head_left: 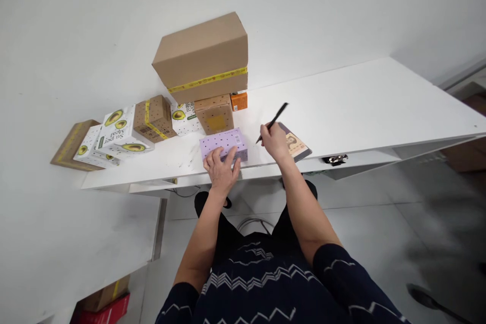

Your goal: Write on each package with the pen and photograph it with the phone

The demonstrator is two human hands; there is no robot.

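A small purple box with dark dots (222, 139) lies near the front edge of the white table (349, 106). My left hand (222, 169) rests on its front side with the fingers apart. To the right, my right hand (275, 143) is closed around a black pen (278, 114), whose tip points down and left toward the tabletop, beside the box. Partly under my right hand lies a dark flat item with a printed picture on it (298, 146).
A large cardboard box (205, 55) stands behind the purple box, above a small brown box (214, 114) and an orange box (239, 102). White avocado-print boxes (121, 131) and brown boxes (154, 119) line the left. A shiny metal object (336, 159) is at the front edge.
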